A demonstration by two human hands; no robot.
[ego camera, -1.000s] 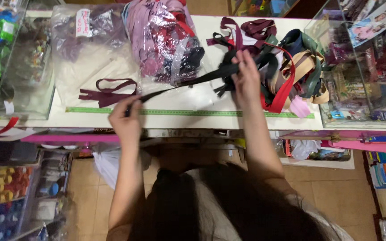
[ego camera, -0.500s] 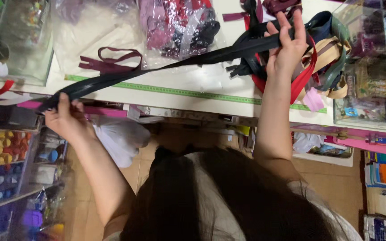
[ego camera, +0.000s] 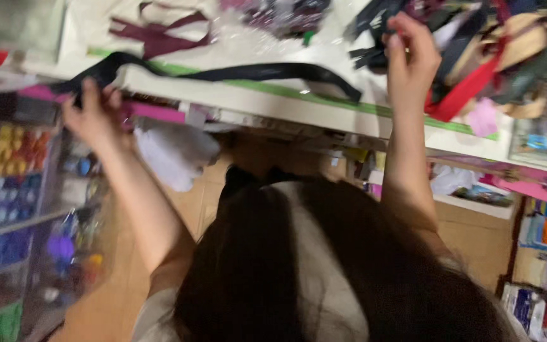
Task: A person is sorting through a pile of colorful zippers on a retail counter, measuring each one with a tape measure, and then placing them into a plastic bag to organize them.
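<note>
At the near edge of the desk (ego camera: 324,111), a black strap (ego camera: 267,71) is held between the two hands. The left hand (ego camera: 93,117) is closed around one end of it, off the desk's left corner and below the level of the top; the fingers are curled over the strap, though blur hides the exact grip. The right hand (ego camera: 409,60) is raised over the far end, fingers bent and loosely gathered at a bundle of dark straps (ego camera: 375,25); whether this end of the black strap is actually pinched there cannot be told.

Between the hands the strap lies slack on the white top, its middle run close along a green measuring tape (ego camera: 299,95) fixed near the desk's edge — so the step in hand is judged to be the measuring of a length of strap. For a true reading, the strap would need to be drawn taut and laid straight beside the tape, with one end held at its start.

Further out, a heap of red, tan and dark straps (ego camera: 495,57) is piled at the right, with a pink tag (ego camera: 484,117) at its foot. A coil of maroon ribbon (ego camera: 156,35) lies behind the strap at the left, and clear plastic bags (ego camera: 273,19) sit towards the back. Under the desk a white bag (ego camera: 172,152) is stowed, and shelves of coloured spools (ego camera: 14,158) stand at the left.
</note>
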